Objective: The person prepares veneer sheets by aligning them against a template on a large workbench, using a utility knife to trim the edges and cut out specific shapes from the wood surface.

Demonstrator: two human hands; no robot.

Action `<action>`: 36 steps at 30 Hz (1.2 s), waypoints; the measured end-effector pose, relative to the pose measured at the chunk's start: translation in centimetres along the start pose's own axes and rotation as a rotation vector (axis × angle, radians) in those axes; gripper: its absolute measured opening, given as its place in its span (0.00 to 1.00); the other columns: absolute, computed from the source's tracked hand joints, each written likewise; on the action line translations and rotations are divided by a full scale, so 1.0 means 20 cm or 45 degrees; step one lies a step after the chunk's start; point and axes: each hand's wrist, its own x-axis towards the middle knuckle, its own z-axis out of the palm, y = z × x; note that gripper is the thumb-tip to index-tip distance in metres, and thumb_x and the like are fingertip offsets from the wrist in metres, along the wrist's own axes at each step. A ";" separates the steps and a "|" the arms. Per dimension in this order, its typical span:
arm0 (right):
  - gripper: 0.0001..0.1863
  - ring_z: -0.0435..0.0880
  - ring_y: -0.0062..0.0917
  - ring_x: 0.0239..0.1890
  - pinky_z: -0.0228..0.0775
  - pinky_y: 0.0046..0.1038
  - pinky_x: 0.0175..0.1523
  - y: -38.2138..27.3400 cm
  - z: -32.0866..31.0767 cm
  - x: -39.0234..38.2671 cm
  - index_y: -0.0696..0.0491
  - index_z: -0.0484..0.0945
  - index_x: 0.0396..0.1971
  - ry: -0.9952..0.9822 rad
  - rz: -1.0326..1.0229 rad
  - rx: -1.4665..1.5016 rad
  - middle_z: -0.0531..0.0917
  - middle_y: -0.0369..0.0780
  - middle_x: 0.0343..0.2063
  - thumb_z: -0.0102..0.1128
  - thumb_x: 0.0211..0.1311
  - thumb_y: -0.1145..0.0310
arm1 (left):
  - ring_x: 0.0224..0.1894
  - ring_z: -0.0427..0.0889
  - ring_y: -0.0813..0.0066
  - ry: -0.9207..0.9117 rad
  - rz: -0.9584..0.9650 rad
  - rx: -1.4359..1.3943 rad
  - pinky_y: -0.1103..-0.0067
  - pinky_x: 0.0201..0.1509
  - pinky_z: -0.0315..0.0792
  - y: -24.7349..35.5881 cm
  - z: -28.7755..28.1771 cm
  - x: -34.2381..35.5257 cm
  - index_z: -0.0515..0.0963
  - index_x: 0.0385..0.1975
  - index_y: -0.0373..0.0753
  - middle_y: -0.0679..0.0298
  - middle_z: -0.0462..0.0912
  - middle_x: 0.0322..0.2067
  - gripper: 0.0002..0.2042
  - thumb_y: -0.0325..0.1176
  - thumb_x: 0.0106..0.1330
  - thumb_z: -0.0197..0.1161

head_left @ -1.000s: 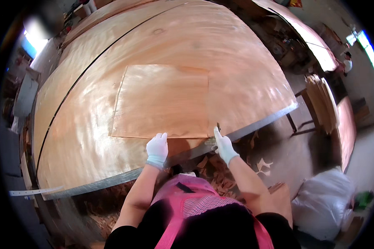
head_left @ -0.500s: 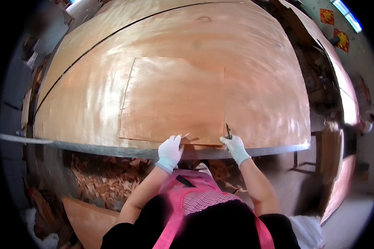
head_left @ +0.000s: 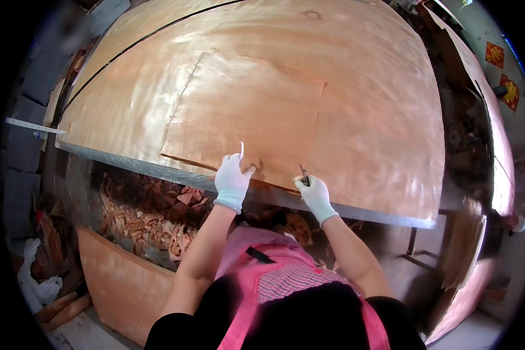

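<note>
My left hand (head_left: 232,178), in a white glove, is over the near edge of a rectangular veneer sheet (head_left: 239,105). A thin pale strip (head_left: 241,149) stands up from its fingers; the thumb is held apart. In my right hand (head_left: 316,195), also gloved, is a slim dark tool (head_left: 304,174), perhaps a knife, its tip pointing away from me. That hand is closed around it at the sheet's near right corner. Between the hands, a small dark tear or notch (head_left: 259,165) shows in the veneer. The sheet lies flat on a much larger wood veneer surface (head_left: 379,134).
The worktable's front edge (head_left: 140,168) runs just below my hands. Veneer scraps (head_left: 157,224) are heaped under it at left, beside a leaning wooden panel (head_left: 122,280). A white ruler-like strip (head_left: 35,125) juts out at the left. More sheets (head_left: 466,239) stand at the right.
The view has turned and shifted, so the table edge now slants. My left hand has moved farther over the sheet, its thumb now spread. The right hand still holds the dark tool.
</note>
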 end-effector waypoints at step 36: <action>0.19 0.84 0.37 0.32 0.73 0.35 0.42 -0.09 -0.26 -0.26 0.59 0.81 0.37 0.111 -0.160 -0.219 0.83 0.45 0.25 0.60 0.66 0.55 | 0.39 0.81 0.53 -0.107 -0.025 0.004 0.64 0.42 0.76 -0.08 0.08 -0.18 0.74 0.47 0.43 0.57 0.78 0.39 0.22 0.38 0.55 0.74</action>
